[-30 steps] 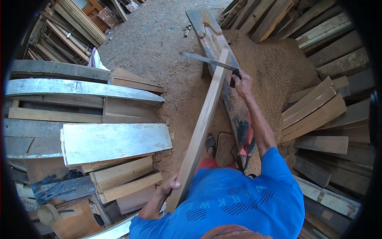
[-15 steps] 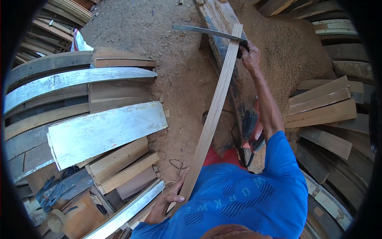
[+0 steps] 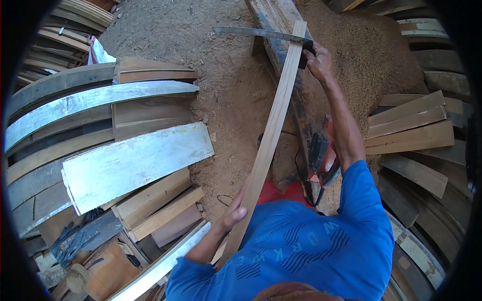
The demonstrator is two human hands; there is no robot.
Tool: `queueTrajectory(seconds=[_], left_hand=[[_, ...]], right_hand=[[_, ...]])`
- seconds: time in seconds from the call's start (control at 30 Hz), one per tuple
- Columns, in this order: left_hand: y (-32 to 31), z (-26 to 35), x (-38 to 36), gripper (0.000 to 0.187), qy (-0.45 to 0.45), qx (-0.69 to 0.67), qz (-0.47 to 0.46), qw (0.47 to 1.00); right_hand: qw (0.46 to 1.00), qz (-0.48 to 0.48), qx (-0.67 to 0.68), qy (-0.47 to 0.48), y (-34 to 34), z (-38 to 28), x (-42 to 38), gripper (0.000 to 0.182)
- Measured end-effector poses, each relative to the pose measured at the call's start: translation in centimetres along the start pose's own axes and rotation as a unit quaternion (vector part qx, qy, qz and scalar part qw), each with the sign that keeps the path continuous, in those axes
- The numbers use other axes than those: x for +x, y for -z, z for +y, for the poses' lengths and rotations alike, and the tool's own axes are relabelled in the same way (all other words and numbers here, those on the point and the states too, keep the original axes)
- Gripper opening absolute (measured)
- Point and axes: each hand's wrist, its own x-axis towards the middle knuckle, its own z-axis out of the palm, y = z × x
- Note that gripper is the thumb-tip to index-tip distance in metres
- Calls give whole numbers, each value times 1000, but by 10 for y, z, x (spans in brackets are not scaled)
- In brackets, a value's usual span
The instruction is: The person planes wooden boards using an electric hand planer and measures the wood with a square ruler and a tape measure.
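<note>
Long wooden plank (image 3: 271, 133) runs diagonally from the person's waist up to the far end of a dark workbench (image 3: 296, 115), resting on its tabletop. Left hand (image 3: 235, 214) is closed around the plank's near end, fingers wrapped over the edge. Right hand (image 3: 318, 61) is closed on the dark handle of a metal square (image 3: 261, 33), its blade lying across the plank's far end, sticking out left. An orange-and-black power tool (image 3: 320, 158) sits on the bench beside the right arm. Sawdust heap (image 3: 371, 55) lies right of the bench. Stacked boards (image 3: 135, 160) lie left, more boards (image 3: 409, 130) right. Dirt floor (image 3: 191, 35) beyond.
</note>
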Motion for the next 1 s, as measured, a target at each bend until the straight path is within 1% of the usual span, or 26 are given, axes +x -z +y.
queueTrajectory(seconds=[0.03, 0.1, 0.17, 0.2, 0.27, 0.3, 0.33, 0.43, 0.47, 0.57, 0.67, 0.87, 0.97, 1.0], left_hand=[[2, 4, 23, 114, -22, 9, 1, 1000], [2, 24, 65, 108, -25, -15, 1, 1000], [9, 46, 91, 100, 27, -66, -4, 997], [18, 46, 99, 97, 60, -89, -9, 994], [36, 16, 113, 89, 55, -159, -54, 984], [33, 22, 110, 91, 63, -143, -40, 987], [28, 37, 105, 93, 69, -126, -29, 989], [16, 51, 100, 97, 61, -69, -12, 996], [14, 50, 96, 99, 52, -49, -7, 997], [23, 31, 76, 103, 74, -33, -2, 997], [26, 11, 56, 104, 105, -33, 11, 994], [0, 14, 49, 110, 96, -23, 37, 994], [-5, 21, 54, 115, 76, -2, 34, 997], [-5, 21, 55, 117, 71, 4, 32, 997]], right_hand=[[1000, 2, -27, -5, 3, -8, -3, 26], [998, 7, -62, -3, 3, -18, -6, 26], [997, 17, -75, 12, -1, -24, -7, 25], [994, 41, -90, 41, -4, -30, -9, 22], [993, 32, -104, 51, -11, -27, -6, 21], [992, 27, -111, 53, -14, -24, -7, 21], [995, 23, -95, 33, -13, -27, -10, 22], [997, 31, -61, 36, -10, -19, -16, 23], [998, 37, -28, 47, -10, -17, -19, 23], [1000, 17, -17, 17, 1, -31, -34, 22], [1000, 9, -23, -13, 7, -29, -33, 22], [999, 37, 9, -30, -2, -1, -31, 20], [999, 42, -5, 22, -2, 12, -28, 22], [999, 39, 9, 17, -2, 11, -28, 22]])
